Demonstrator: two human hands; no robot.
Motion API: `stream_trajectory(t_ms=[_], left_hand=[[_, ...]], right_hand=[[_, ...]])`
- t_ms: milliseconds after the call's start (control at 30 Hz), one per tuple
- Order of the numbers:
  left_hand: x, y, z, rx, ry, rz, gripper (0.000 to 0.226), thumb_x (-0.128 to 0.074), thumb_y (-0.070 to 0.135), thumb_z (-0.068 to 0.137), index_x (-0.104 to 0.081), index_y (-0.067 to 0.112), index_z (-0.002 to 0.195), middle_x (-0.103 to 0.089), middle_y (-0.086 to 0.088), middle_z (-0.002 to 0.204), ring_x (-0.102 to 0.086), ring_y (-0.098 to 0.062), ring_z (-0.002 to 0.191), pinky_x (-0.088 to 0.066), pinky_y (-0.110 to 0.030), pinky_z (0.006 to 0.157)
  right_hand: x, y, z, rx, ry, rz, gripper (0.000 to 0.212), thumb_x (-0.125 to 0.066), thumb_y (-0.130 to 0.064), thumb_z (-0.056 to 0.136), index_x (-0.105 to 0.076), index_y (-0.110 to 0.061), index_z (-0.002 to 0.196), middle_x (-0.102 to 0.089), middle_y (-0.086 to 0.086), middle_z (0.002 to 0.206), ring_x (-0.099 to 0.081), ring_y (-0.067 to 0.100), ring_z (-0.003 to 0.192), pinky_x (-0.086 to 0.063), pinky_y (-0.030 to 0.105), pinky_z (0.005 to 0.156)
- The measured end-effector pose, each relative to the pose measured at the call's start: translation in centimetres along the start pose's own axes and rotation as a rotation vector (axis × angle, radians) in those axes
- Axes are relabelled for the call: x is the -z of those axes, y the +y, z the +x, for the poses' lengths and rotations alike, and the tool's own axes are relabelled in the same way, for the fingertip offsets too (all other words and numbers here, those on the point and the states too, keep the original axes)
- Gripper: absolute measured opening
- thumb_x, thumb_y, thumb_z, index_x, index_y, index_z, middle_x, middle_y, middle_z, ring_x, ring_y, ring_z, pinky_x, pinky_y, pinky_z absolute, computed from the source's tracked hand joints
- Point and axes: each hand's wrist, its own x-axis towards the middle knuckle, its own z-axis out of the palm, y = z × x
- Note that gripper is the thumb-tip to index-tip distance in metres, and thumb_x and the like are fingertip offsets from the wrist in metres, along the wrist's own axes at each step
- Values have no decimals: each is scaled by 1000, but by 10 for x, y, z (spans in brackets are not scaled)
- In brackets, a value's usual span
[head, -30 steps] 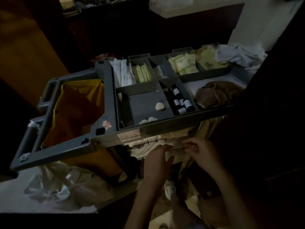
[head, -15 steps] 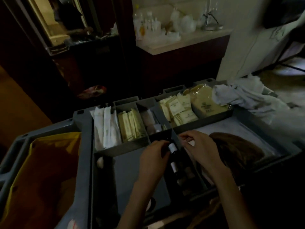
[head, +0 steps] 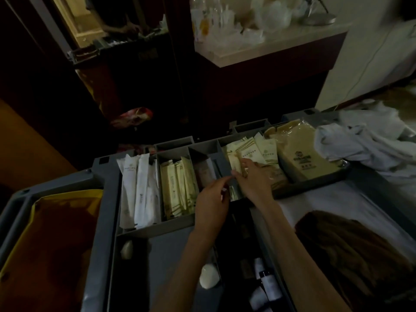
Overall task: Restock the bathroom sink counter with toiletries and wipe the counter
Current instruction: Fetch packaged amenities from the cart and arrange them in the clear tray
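Tray (head: 107, 176) bin w/ cream sachets (head: 267, 152): R hand (head: 254, 181) flat on them, L hand (head: 211, 206) grip unclear.

Nothing printed is coming through clearly enough to read. Just beyond the right hand (head: 254, 181), the cream sachets (head: 267, 152) are showing a small round emblem and lines of print, all blurred. Further to that hand's right, a large tan packet (head: 301, 158) is carrying a dark emblem above some characters, illegible. Left of the left hand (head: 211, 206), long white wrappers (head: 130, 176) are bearing faint marks, also unreadable.
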Motion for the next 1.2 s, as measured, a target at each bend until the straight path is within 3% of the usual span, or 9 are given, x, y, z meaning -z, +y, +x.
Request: stream_trajectory(t_ms=[133, 200, 467, 533, 633, 767, 967, 1100, 1200], left_hand=[[-6, -14, 13, 40, 11, -32, 35, -56, 3, 90, -63, 13, 122, -65, -9, 112, -62, -21, 95, -47, -20, 78], [-7, -19, 12, 84, 40, -63, 37, -60, 2, 87, -63, 11, 123, -65, -11, 112, -62, -21, 97, -41, -14, 78], [-8, -27, 16, 333, 79, -410, 52, -69, 9, 86, -52, 8, 135, -59, 1, 124, -56, -10, 111, -42, -2, 86], [-4, -27, 18, 355, 62, -477, 54, -69, 11, 86, -49, 9, 136, -58, 2, 125, -56, -9, 112, -43, -8, 90], [-1, -27, 21, 403, 75, -569, 55, -71, 14, 85, -51, 7, 135, -60, -3, 128, -58, -14, 116, -46, -23, 99], [4, -22, 23, 451, 72, -694, 37, -69, 20, 87, -62, 11, 122, -68, 0, 114, -65, -11, 103, -52, -16, 85], [5, -23, 20, 444, 112, -721, 9, -68, 19, 87, -71, 12, 94, -73, -10, 90, -70, -21, 82, -56, -33, 72], [2, -28, 22, 529, 141, -739, 30, -74, 23, 82, -66, -4, 90, -67, -28, 93, -65, -31, 79, -54, -51, 75], [2, -27, 23, 586, 194, -747, 26, -76, 21, 80, -67, -3, 84, -69, -22, 82, -63, -23, 73, -56, -44, 70]], right_hand=[[-22, 2, 19, -43, -68, -10, 69, -53, -44, 94, -20, -19, 150, -40, 15, 146, -48, 35, 124, -46, 44, 95], [-31, 2, 21, -46, -76, 20, 71, -53, -42, 95, -18, -17, 151, -42, 15, 145, -48, 35, 124, -46, 43, 96], [-32, 11, 15, -37, 144, 304, 35, -55, -22, 95, -57, -10, 128, -64, 10, 121, -58, 28, 113, -45, 32, 92], [-24, 14, 15, -55, 135, 504, 30, -57, -23, 94, -62, -8, 120, -67, 8, 114, -62, 22, 107, -51, 36, 91], [-12, 9, 8, -43, 31, 806, 17, -61, -15, 92, -67, -9, 108, -71, 2, 100, -66, 11, 90, -54, 21, 76], [-14, 8, 3, 99, -123, 736, 9, -62, -11, 91, -69, -15, 94, -72, 0, 90, -68, 7, 80, -53, 20, 74], [-16, 10, 1, 125, -238, 671, 28, -54, -24, 97, -71, -2, 94, -71, 15, 90, -66, 19, 84, -48, 27, 76], [-17, 12, 2, 99, -164, 631, 21, -53, -22, 97, -68, -10, 103, -68, 3, 97, -64, 11, 90, -48, 17, 78], [-14, 15, 16, 66, 35, 548, 18, -55, -21, 96, -68, -13, 105, -67, 0, 101, -62, 10, 93, -50, 23, 81]])
